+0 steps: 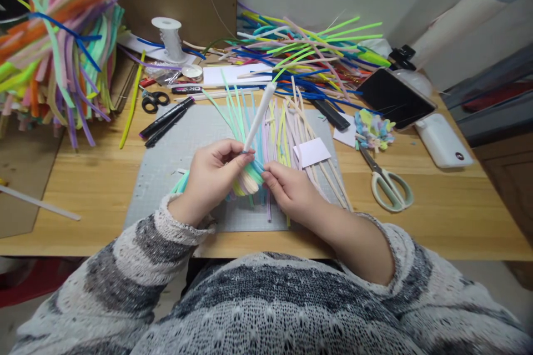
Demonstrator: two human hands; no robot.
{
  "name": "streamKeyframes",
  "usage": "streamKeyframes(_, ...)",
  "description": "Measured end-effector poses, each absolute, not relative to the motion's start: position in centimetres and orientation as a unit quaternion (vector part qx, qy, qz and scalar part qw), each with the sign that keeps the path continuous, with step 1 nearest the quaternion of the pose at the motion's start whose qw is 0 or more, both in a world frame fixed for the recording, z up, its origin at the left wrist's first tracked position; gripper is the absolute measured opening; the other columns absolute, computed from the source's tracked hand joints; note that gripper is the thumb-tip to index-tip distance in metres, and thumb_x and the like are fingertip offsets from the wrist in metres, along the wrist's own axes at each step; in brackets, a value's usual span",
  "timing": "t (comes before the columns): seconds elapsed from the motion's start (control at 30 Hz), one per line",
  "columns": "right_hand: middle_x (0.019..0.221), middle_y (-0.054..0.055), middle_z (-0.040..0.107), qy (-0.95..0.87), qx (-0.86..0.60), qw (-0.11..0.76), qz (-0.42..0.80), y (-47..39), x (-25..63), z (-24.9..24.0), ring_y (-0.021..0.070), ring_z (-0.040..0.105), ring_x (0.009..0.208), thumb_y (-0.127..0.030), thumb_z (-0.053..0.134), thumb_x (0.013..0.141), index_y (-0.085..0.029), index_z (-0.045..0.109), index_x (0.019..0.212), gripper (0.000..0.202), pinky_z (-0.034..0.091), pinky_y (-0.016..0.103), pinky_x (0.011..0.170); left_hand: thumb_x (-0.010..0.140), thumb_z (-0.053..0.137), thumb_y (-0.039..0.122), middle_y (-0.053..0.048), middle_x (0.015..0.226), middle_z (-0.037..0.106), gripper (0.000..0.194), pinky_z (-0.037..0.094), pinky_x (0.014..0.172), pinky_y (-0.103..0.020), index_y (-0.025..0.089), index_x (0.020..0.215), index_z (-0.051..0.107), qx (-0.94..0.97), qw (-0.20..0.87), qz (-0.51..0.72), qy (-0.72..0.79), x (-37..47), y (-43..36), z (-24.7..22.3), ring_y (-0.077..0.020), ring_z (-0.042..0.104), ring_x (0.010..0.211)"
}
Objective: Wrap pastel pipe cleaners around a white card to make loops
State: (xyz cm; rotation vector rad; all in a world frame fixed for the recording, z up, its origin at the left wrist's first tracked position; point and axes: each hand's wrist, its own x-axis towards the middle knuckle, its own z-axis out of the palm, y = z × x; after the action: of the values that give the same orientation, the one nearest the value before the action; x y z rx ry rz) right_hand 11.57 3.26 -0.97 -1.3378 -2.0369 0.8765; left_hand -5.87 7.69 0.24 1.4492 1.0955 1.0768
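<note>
My left hand [211, 177] is closed around the base of a white stick [260, 113], which tilts up and away. Below the grip, pastel pipe cleaners bent into loops [249, 182] fan out from the stick. My right hand [295, 189] pinches the blue part of these loops [257, 167] between thumb and fingers. Under both hands lies a grey cutting mat [156, 183]. Loose pastel pipe cleaners [284, 130] are spread over it, with a small white card [312, 152] across some of them. My left hand hides part of the bundle.
Green-handled scissors [392, 188], a phone [395, 98] and a white power bank [444, 140] stand to the right. Black markers [169, 122] and small black scissors [155, 101] lie left. Big pipe cleaner heaps fill the left [58, 50] and back [308, 47]; a thread spool [170, 39] stands behind.
</note>
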Motion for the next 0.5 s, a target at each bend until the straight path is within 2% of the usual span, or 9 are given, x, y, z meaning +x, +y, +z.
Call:
streamKeyframes(0.3, 0.067, 0.000, 0.048, -0.765, -0.510, 0.257, 0.297, 3.19, 10.96, -0.72, 0.0139, 0.047, 0.063, -0.034, 0.032, 0.096, -0.021, 0.039, 0.074, 0.026, 0.034, 0.028, 0.061, 0.072, 0.070, 0.030, -0.003, 0.072, 0.068, 0.015, 0.046, 0.061, -0.023, 0.015, 0.073, 0.066, 0.595, 0.472, 0.444, 0.475, -5.97, 7.50, 0.18, -0.0130, 0.059, 0.066)
streamKeyframes(0.5, 0.068, -0.001, 0.047, -0.748, -0.497, 0.265, 0.350, 3.22, 10.98, -0.76, 0.0137, 0.046, 0.064, -0.036, 0.034, 0.095, -0.021, 0.040, 0.078, 0.024, 0.032, 0.028, 0.060, 0.070, 0.072, 0.029, -0.002, 0.069, 0.066, 0.015, 0.045, 0.058, -0.021, 0.015, 0.072, 0.067, 0.569, 0.490, 0.454, 0.480, -5.89, 7.66, 0.56, -0.0113, 0.057, 0.062)
